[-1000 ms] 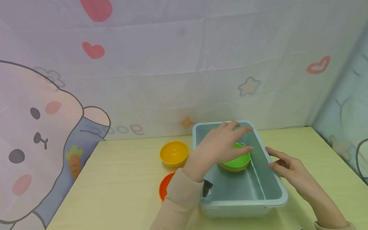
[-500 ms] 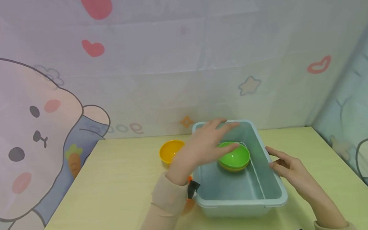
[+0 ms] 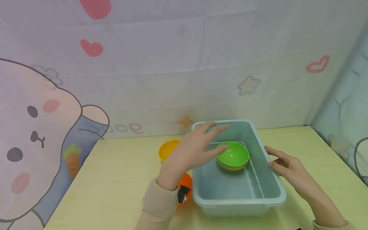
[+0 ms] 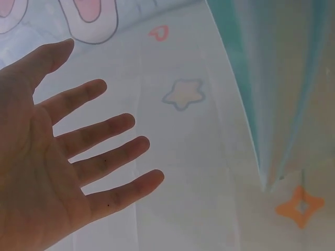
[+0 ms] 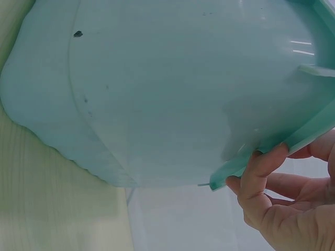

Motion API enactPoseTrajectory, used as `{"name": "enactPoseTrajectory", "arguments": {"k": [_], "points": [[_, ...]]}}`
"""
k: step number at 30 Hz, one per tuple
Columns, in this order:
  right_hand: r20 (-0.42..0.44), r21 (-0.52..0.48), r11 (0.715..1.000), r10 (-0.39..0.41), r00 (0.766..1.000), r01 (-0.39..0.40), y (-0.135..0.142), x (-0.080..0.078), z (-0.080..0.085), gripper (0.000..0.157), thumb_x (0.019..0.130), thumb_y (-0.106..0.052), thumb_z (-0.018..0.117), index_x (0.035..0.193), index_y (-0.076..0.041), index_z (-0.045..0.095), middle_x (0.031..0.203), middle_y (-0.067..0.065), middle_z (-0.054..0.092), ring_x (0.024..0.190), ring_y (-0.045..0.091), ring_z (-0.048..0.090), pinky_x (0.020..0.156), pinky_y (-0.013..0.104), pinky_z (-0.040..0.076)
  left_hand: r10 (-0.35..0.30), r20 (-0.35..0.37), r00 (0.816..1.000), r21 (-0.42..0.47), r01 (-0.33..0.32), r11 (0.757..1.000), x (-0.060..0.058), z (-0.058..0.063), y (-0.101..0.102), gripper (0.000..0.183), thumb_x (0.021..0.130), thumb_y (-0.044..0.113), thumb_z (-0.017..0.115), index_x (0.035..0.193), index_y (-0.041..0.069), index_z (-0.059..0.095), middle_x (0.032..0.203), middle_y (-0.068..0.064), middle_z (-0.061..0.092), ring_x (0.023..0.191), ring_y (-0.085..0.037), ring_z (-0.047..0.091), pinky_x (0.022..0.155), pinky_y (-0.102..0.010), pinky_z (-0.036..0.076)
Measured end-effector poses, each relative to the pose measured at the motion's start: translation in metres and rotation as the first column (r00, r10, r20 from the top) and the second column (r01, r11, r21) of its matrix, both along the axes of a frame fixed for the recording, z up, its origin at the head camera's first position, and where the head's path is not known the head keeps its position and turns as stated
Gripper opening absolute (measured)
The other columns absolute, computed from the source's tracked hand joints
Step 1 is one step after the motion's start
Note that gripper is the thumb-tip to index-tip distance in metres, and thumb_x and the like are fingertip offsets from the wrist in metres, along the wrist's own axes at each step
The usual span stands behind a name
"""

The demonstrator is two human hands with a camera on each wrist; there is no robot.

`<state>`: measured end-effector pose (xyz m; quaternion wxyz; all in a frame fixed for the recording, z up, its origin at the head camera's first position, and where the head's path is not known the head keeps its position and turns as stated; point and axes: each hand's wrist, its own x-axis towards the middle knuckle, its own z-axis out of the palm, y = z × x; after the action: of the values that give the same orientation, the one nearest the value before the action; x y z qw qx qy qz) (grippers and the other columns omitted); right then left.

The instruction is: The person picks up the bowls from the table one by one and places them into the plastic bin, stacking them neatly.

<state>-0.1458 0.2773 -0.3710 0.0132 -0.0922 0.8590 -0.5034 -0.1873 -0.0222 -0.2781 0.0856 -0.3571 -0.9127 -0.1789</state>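
My left hand (image 3: 188,150) hovers with spread fingers over the left rim of a pale blue-green plastic bin (image 3: 232,203). In the left wrist view its palm (image 4: 36,172) holds nothing. Inside the bin, a green bowl (image 3: 233,154) sits nested on a yellowish bowl (image 3: 233,168). My right hand (image 3: 290,167) holds the bin's right rim from outside; in the right wrist view, bent fingers (image 5: 256,183) grip under the rim's lip. Left of the bin, a yellow bowl (image 3: 168,149) is partly covered by my left hand. An orange bowl (image 3: 186,181) shows behind my left wrist.
The light wooden table (image 3: 113,185) extends to both sides of the bin. A printed cloth backdrop (image 3: 158,78) hangs right behind the table's far edge. A black strap piece (image 3: 183,194) sits at my left cuff.
My left hand has moved left, from above the nested bowls to the bin's left rim, uncovering the green bowl and covering part of the yellow one. My right hand stays at the rim.
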Motion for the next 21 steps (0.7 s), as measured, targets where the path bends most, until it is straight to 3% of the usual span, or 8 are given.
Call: {"name": "enactPoseTrajectory", "arguments": {"k": [21], "points": [[0.005,-0.010,1.000,0.003,1.000,-0.003,0.000,0.000,-0.001,0.057,0.101,-0.023,0.049,0.151,-0.006,0.029,0.100,0.010,0.064,0.085,0.004,0.059,0.074,0.022,0.049,0.049,-0.110,0.993,0.087,-0.039,0.995,0.001,-0.029,-0.030,0.052,0.095,0.045,0.055,0.143,0.029,0.043,0.149,0.000,0.042,0.137,-0.024,0.042,0.109,-0.045,0.039]]}}
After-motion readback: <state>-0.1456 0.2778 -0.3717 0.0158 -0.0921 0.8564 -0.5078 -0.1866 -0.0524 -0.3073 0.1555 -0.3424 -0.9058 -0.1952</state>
